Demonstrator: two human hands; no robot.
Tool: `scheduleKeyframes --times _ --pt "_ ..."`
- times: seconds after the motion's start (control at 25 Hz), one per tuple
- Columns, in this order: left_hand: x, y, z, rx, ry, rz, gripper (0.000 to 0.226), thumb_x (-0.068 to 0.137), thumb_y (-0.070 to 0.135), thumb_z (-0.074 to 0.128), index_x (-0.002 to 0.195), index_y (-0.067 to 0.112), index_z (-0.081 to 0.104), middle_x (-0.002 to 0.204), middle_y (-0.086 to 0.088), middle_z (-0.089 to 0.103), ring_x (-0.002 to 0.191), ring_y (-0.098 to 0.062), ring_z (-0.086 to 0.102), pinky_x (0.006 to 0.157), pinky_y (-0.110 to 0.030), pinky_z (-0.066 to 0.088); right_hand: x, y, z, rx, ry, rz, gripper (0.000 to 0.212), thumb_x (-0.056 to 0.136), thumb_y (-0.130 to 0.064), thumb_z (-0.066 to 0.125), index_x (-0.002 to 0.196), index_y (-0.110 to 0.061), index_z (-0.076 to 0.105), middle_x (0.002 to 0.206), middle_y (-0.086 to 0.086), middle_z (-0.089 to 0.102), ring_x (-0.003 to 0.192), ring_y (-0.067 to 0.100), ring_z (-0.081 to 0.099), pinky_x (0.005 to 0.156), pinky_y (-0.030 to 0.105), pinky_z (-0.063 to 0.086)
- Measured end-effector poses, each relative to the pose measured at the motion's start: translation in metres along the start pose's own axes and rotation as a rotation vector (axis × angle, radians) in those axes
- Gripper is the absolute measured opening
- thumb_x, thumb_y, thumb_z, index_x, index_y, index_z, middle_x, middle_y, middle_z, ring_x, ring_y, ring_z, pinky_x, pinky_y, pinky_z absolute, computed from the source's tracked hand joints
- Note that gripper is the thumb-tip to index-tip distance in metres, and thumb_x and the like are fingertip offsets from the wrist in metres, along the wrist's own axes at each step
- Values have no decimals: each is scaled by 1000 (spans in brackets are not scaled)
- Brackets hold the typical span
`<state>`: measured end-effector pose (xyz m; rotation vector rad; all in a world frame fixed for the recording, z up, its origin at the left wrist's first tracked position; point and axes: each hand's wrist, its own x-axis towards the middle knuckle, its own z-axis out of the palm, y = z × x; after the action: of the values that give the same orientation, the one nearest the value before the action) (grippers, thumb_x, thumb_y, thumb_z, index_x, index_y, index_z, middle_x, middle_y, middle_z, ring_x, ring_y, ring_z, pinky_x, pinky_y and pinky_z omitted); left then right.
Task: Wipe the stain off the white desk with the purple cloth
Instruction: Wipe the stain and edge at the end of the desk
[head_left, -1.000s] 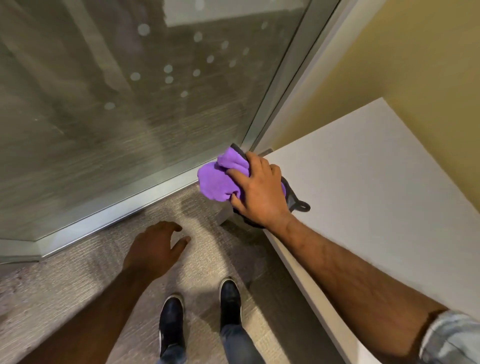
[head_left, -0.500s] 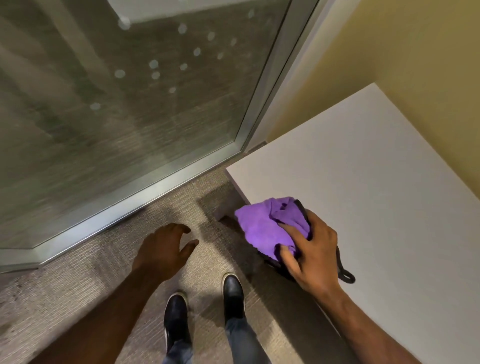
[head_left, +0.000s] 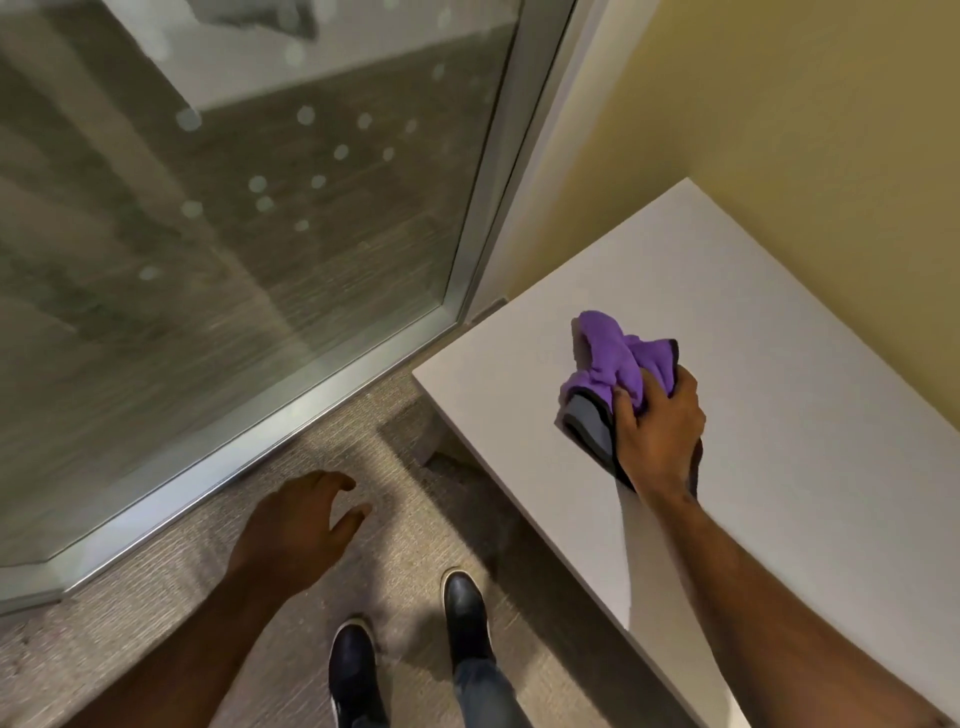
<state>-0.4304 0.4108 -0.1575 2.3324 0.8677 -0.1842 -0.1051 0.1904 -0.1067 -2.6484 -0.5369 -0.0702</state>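
The white desk (head_left: 810, 395) fills the right side of the view, set against a yellow wall. My right hand (head_left: 657, 431) rests on the desk's top and grips a bunched purple cloth (head_left: 615, 358) with a grey underside and dark edging. The cloth lies pressed on the surface a little in from the desk's left corner. No stain shows on the visible white top. My left hand (head_left: 296, 525) hangs over the carpet left of the desk, fingers apart, holding nothing.
A glass wall (head_left: 234, 218) with a metal frame (head_left: 291, 415) runs along the left and meets the yellow wall (head_left: 779, 104) at the corner behind the desk. My two dark shoes (head_left: 410, 639) stand on the carpet beside the desk's front edge.
My right hand has carried the cloth from the desk's front-left edge inward onto the top surface. The left hand has stayed over the carpet.
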Motion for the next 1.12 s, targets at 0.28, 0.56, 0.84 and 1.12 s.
scheduleKeyframes --times 0.28,0.56,0.84,1.12 --pt "9 14 -16 -27 19 -17 46 88 49 58 125 21 60 126 -2 66 112 -20 62 92 -37 51 69 -65 40 4 -58 -119 45 97 -43 52 131 -13 60 136 14 54 119 31 54 103 35 42" --pt "25 35 -30 -110 70 -24 40 86 41 63 122 23 60 121 0 67 109 -18 62 89 -34 48 13 -120 52 19 -208 -547 40 93 -43 53 124 -22 67 133 15 57 109 32 56 95 41 44" --pt "35 96 -41 -321 187 -19 23 93 45 48 88 28 62 88 7 70 83 -15 66 72 -33 49 -61 -73 18 60 -324 -430 37 95 -46 55 130 -33 57 144 6 53 123 29 55 105 46 45" --pt "48 166 -32 -531 19 -67 41 87 51 56 105 15 58 94 -13 65 93 -31 60 85 -42 51 -78 -38 -24 166 -424 -166 50 96 -59 43 142 -41 41 152 2 39 133 24 44 114 48 36"
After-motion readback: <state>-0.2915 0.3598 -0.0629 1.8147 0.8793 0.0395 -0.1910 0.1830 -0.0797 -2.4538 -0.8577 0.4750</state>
